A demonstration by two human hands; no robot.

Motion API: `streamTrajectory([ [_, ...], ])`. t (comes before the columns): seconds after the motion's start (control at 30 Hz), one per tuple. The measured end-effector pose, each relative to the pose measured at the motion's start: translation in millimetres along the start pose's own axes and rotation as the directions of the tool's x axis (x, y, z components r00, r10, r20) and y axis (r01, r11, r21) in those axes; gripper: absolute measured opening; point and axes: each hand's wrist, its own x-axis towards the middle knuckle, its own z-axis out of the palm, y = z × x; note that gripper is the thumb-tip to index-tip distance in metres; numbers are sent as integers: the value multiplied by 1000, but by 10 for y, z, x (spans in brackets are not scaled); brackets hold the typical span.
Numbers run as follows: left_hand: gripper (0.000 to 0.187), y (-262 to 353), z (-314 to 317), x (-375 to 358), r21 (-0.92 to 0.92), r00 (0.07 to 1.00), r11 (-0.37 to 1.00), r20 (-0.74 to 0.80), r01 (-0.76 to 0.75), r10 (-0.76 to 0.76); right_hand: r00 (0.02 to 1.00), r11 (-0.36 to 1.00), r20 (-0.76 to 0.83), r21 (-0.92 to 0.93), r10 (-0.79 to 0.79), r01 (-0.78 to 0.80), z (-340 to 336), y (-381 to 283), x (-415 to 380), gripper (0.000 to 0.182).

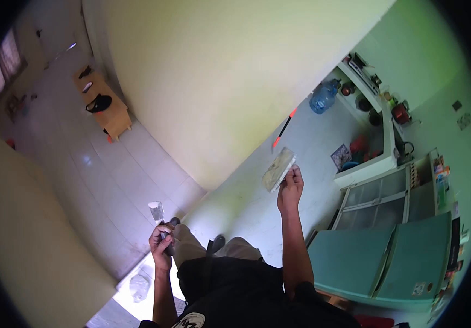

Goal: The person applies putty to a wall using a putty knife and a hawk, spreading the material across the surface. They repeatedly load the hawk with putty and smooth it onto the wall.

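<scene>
My left hand (161, 245), low in front of my body, is wrapped around the dark handle of a putty knife (156, 210). White putty coats the blade, which points up and away from me. Farther forward on the right, my raised right hand (291, 188) grips a flat rectangular plastering trowel (278, 170) by its near side. Its face carries smeared pale putty, with a whitish lump along the right edge; my fingers and the tilt hide any handle. Both tools are apart from each other and from the pale yellow wall (202, 82) ahead.
A wooden bench (109, 112) with a black bag stands left. On the right are a blue water bottle (324, 97), a kitchen counter (366, 164) and a green fridge (355, 257). A black-and-orange pole (284, 128) leans by the wall. A plastic bag (139, 287) lies lower left.
</scene>
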Motion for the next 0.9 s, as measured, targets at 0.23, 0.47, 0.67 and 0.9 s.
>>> streamTrajectory([
  [0.23,27,294,-28,138,113,980,991,179,69,-88,985,992,-139,-90,-102,90,12,95,-407,22],
  [0.47,19,521,-144,298,260,937,937,199,232,-287,933,922,-269,366,238,-129,-390,741,-1034,33],
  [0.67,9,675,-374,745,536,794,713,121,453,-596,772,677,-365,728,520,-111,-234,1422,-1637,43],
  [0.9,8,722,-406,1042,716,645,531,147,454,-750,729,749,-500,662,468,-27,5,2062,-1946,27],
])
